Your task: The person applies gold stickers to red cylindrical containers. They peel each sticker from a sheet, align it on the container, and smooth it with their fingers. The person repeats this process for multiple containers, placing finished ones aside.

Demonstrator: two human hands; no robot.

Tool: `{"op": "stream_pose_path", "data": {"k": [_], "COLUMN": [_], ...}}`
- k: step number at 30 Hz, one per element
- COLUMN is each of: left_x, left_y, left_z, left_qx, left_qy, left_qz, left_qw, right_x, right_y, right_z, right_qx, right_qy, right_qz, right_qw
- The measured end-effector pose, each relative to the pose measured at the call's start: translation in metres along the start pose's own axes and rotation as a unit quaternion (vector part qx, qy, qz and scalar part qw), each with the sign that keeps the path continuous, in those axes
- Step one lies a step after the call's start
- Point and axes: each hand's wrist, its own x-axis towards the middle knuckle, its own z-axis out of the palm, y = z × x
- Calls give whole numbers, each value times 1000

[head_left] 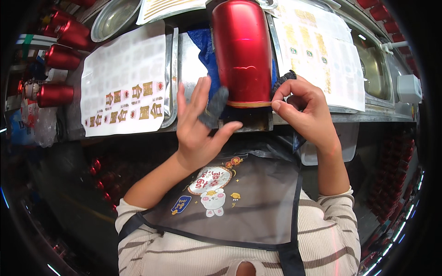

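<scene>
A glossy red bottle point(243, 55) lies on a blue cloth point(202, 43) at the bench edge, its near end toward me. Along that end runs a thin gold strip point(248, 105). My right hand point(307, 108) is closed in a pinch at the strip's right end, its thumb tip touching there. My left hand point(198, 124) is open beside the bottle's lower left, fingers spread and holding nothing. Dark coverings sit on some fingers of both hands; the left one is blurred by motion.
Left of the bottle, a white sheet of gold and red stickers point(124, 87) rests on a metal tray point(171, 92). Another sticker sheet point(317, 60) lies at right, near a metal sink point(375, 69). Several red bottles point(62, 56) stand far left. A metal bowl point(115, 18) is behind.
</scene>
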Motion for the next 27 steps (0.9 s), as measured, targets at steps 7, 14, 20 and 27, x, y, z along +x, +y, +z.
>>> {"op": "stream_pose_path", "data": {"k": [7,14,20,27], "left_x": [-5,21,47,33], "left_y": [5,14,32,4], "left_z": [0,-2,11,9], "left_qx": [46,117,153,-8], "left_qy": [-23,-16,-19,30], "left_qz": [24,104,160,20], "left_qw": [998,988,975,999], "right_x": [-1,2,1,-1], "right_y": [-1,2,8,3], "right_z": [-5,-3,2,3], "right_qx": [49,52,87,26], "right_qy": [2,3,2,3], "right_qz": [23,27,42,6], "right_qw": [999,998,995,1000]}}
